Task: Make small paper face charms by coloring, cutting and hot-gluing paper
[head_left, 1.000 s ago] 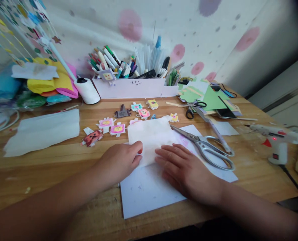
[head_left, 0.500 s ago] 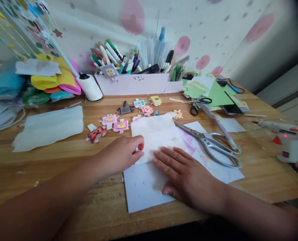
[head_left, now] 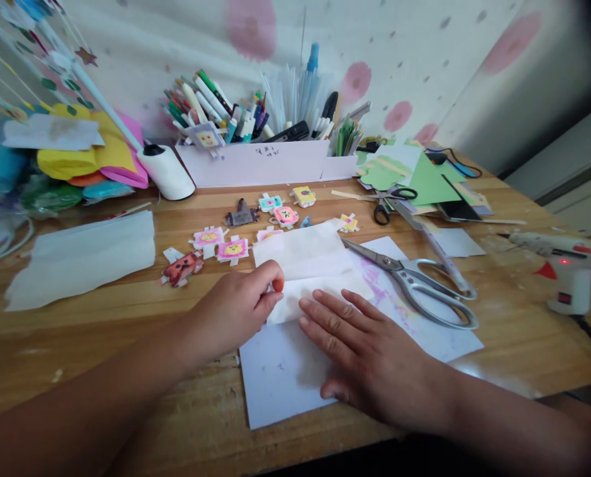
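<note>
My left hand is closed in a pinch at the left edge of a thin white paper sheet. An edge or crease runs across the middle of that sheet. My right hand lies flat with fingers spread, its fingertips on the sheet's lower part. Under both is a larger white paper with purple and yellow smudges on its right. Large silver scissors rest on this paper, right of the thin sheet. Small coloured paper figures with faces lie behind my left hand.
At the left lies another white sheet. A pen box and a white thread spool stand at the back. On the right are black-handled scissors, green paper scraps and a glue gun with a lit red light.
A crosswise edge or crease now shows in the thin sheet, its near part shifted slightly relative to the far part. Both hands stay nearly in place; the view has shifted slightly.
</note>
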`<state>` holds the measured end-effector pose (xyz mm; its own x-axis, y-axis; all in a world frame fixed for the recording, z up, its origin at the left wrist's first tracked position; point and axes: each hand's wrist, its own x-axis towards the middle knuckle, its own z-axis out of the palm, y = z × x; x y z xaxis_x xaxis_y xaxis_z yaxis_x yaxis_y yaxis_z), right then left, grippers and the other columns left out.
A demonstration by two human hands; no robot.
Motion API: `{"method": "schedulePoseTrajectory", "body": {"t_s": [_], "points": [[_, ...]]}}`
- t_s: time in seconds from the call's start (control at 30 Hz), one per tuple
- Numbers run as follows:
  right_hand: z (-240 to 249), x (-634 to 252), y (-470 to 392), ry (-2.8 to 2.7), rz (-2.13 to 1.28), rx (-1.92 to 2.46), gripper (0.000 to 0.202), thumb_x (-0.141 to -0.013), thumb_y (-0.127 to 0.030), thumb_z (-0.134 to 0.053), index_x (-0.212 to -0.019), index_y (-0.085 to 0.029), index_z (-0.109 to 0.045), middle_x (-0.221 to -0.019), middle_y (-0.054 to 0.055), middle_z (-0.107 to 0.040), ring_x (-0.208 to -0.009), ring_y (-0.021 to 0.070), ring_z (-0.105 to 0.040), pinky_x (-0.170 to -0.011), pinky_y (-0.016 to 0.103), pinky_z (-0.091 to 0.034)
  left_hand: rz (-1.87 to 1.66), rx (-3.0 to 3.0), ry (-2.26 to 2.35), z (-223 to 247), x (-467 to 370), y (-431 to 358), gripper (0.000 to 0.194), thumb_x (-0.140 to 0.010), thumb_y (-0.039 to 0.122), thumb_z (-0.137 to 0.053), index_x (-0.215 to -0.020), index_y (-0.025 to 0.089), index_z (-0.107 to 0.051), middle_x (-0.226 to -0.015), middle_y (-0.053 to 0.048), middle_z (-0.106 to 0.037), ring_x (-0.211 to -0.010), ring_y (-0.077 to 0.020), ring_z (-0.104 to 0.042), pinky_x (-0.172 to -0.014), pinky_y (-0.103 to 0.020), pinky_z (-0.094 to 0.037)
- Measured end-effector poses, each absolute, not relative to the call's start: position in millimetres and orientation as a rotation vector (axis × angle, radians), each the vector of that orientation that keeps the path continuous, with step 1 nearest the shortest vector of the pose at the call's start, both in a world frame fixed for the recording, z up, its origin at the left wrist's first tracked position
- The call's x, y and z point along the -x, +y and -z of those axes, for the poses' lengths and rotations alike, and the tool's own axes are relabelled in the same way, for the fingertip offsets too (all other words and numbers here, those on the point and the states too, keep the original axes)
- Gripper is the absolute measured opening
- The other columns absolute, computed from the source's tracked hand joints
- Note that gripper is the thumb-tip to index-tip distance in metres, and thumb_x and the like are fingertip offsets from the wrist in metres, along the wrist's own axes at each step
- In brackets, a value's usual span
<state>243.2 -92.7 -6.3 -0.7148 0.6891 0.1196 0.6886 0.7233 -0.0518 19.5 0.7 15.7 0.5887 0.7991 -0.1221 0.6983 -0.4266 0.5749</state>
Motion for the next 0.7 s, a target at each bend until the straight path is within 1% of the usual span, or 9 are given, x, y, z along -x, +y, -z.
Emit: {"method": "schedulePoseTrajectory", "body": {"t_s": [0.23, 0.4, 0.5, 0.63, 0.7], "points": [[8.6, -242.5, -90.1, -2.795, -0.044, 1.153, 0.067, -0.095, -0.056, -0.032, -0.146, -0.013, -0.031, -0.154, 0.009, -0.023, -0.142, 0.0276, -0.02, -0.112, 0.05, -0.025, -0.2, -2.365, 1.258, -9.5, -18.6, 2.6, 0.004, -0.086, 0.021, -0.045, -0.082, 0.021, -0.046, -0.059, 0.006, -0.055, -0.053, -0.0119, -0.053, -0.052, -0.022, -0.03], [9.2, -241.0, -89.7, -2.803, -0.104, 1.19, 0.067, -0.094, -0.057, -0.032, -0.145, -0.013, -0.032, -0.153, 0.01, -0.024, -0.142, 0.0281, -0.021, -0.111, 0.051, -0.026, -0.127, -2.433, 1.264, -8.2, -20.3, 2.5, 0.006, -0.087, 0.023, -0.045, -0.085, 0.02, -0.049, -0.06, 0.004, -0.056, -0.056, -0.0138, -0.055, -0.054, -0.024, -0.032], [9.3, -240.3, -90.1, -2.81, -0.134, 1.201, 0.068, -0.094, -0.057, -0.032, -0.145, -0.013, -0.032, -0.154, 0.01, -0.022, -0.142, 0.0285, -0.022, -0.111, 0.052, -0.027, -0.056, -2.508, 1.264, -6.6, -21.0, 2.2, 0.01, -0.09, 0.025, -0.042, -0.09, 0.02, -0.051, -0.064, 0.001, -0.06, -0.059, -0.0162, -0.058, -0.055, -0.025, -0.033], [9.2, -239.5, -92.2, -2.811, -0.136, 1.225, 0.067, -0.094, -0.056, -0.032, -0.145, -0.013, -0.031, -0.153, 0.01, -0.021, -0.141, 0.029, -0.023, -0.11, 0.055, -0.028, 0.02, -2.603, 1.271, -4.7, -20.5, 2.2, 0.019, -0.093, 0.03, -0.037, -0.095, 0.02, -0.054, -0.074, -0.004, -0.066, -0.068, -0.0213, -0.063, -0.058, -0.028, -0.036], [8.8, -239.4, -93.5, -2.807, -0.106, 1.223, 0.066, -0.095, -0.056, -0.032, -0.145, -0.013, -0.032, -0.153, 0.01, -0.023, -0.141, 0.0296, -0.024, -0.109, 0.057, -0.028, 0.027, -2.597, 1.276, -4.7, -20.4, 2.4, 0.02, -0.094, 0.031, -0.037, -0.097, 0.02, -0.054, -0.077, -0.004, -0.068, -0.071, -0.0219, -0.064, -0.059, -0.029, -0.037]]}}
